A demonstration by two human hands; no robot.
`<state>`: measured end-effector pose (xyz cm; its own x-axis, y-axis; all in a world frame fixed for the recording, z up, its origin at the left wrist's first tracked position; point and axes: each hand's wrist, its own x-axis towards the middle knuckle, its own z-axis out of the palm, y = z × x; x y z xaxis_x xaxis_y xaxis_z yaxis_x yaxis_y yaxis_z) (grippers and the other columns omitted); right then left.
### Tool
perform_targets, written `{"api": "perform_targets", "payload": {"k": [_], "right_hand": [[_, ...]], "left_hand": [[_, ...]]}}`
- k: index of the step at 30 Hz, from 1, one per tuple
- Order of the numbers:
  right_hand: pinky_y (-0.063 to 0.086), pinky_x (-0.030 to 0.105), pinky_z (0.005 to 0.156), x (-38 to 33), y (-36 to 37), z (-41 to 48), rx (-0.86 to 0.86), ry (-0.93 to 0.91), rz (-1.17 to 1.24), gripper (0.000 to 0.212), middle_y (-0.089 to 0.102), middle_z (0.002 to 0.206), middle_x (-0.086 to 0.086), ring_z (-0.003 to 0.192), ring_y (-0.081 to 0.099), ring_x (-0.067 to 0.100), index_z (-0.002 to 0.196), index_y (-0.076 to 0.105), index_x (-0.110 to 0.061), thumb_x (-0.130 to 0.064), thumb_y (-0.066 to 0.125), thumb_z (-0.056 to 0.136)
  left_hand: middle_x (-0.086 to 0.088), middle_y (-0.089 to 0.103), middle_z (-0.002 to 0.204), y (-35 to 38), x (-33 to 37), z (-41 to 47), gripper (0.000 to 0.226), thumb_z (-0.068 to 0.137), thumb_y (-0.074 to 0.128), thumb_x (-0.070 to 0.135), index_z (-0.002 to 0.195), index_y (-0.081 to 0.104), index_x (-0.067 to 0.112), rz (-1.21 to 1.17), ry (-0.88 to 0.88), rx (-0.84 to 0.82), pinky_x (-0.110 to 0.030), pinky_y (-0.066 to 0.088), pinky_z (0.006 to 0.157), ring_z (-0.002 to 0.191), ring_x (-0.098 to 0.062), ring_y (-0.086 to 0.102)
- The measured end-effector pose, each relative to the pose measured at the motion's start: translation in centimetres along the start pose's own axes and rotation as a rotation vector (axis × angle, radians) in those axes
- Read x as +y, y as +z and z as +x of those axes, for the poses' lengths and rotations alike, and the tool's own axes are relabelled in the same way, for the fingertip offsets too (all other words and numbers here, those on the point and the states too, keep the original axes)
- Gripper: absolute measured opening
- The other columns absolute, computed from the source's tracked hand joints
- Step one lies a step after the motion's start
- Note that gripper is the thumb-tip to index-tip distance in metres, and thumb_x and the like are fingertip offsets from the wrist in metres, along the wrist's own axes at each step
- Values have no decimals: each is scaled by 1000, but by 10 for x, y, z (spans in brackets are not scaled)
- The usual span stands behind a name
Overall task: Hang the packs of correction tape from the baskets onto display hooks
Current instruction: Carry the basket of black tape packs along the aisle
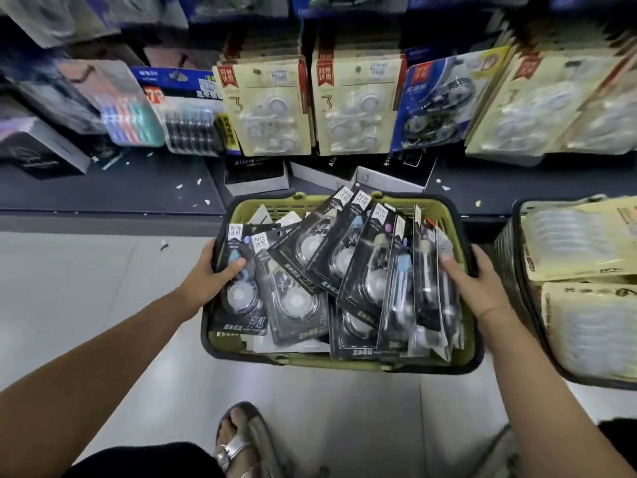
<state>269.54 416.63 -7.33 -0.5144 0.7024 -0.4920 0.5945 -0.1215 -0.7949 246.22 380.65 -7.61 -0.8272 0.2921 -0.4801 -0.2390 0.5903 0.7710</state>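
A green basket with a dark rim stands on the floor in front of me, full of several black packs of correction tape fanned across it. My left hand grips the basket's left rim, thumb on the leftmost black pack. My right hand grips the right rim, thumb against the rightmost packs. Beige packs of correction tape hang on display hooks above the low shelf.
A second dark basket holding beige packs stands at the right, close to the green one. Black boxes lie on the low dark shelf behind. Other stationery packs hang at left. My sandalled foot is below the basket.
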Motion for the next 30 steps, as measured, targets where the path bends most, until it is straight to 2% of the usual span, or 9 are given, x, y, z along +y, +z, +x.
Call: {"api": "perform_targets", "payload": {"k": [6, 11, 13, 15, 18, 21, 23, 27, 30], "right_hand": [[26, 50, 115, -8, 3, -5, -8, 10, -129, 85, 24, 158, 12, 143, 28, 34, 154, 18, -29, -59, 58, 86], [29, 44, 111, -37, -2, -12, 202, -254, -373, 68, 38, 146, 20, 135, 35, 37, 144, 42, -13, -45, 63, 88], [32, 42, 111, -46, -1, -12, 179, -335, -375, 60, 45, 141, 19, 131, 41, 35, 138, 50, -10, -41, 64, 89], [30, 44, 114, -54, 6, -14, 98, -357, -393, 59, 48, 142, 15, 132, 43, 31, 139, 49, -11, -44, 59, 91], [11, 44, 121, -57, 18, -17, 18, -317, -583, 65, 46, 147, 10, 138, 39, 26, 147, 37, -15, -52, 46, 95], [6, 42, 119, -48, 25, -25, -36, -177, -626, 65, 47, 147, 9, 139, 38, 24, 149, 31, -18, -57, 32, 96], [-1, 41, 120, -37, 31, -34, -47, -207, -644, 63, 35, 155, 5, 145, 28, 22, 150, 26, -20, -56, 30, 97], [9, 28, 116, -37, 35, -62, -97, -242, -277, 53, 20, 157, -7, 145, 13, 10, 152, 24, -19, -36, 36, 103], [24, 24, 107, -41, 25, -69, -35, -123, 110, 47, 38, 145, -4, 132, 36, 10, 149, 34, -18, -15, 42, 102]], "left_hand": [[-7, 61, 119, -1, 9, 3, 60, 94, 66, 27, 144, 33, 18, 93, -55, -10, -36, 45, 90, 113, -29, 59], [-18, 48, 143, 0, 20, 3, 83, 86, 69, 52, 151, 26, 23, 187, -122, 22, -49, 40, 108, 127, -37, 50], [-26, 31, 151, 7, 38, 3, 94, 89, 59, 60, 158, 12, 19, 454, -123, 170, -52, 32, 112, 138, -42, 35], [-27, 32, 151, 21, 66, -3, 89, 92, 54, 57, 157, 16, 10, 589, 76, 297, -51, 29, 111, 139, -42, 31], [-19, 36, 153, 52, 107, -15, 81, 91, 49, 57, 154, 30, 9, 538, 325, 113, -44, 25, 117, 143, -32, 30], [-11, 31, 158, 97, 125, -29, 88, 89, 40, 67, 156, 25, 13, 542, 310, -156, -46, 24, 120, 146, -27, 29], [-7, 25, 162, 125, 128, -37, 99, 81, 31, 78, 157, 21, 15, 585, 288, -194, -49, 19, 122, 149, -27, 21], [-3, 16, 164, 158, 129, -50, 94, 86, 40, 76, 158, 18, 19, 526, 217, -152, -53, 13, 122, 152, -30, 11], [-6, 25, 160, 164, 131, -62, 97, 83, 49, 77, 156, 23, 20, 428, 166, -112, -56, 25, 118, 147, -31, 24]]}}
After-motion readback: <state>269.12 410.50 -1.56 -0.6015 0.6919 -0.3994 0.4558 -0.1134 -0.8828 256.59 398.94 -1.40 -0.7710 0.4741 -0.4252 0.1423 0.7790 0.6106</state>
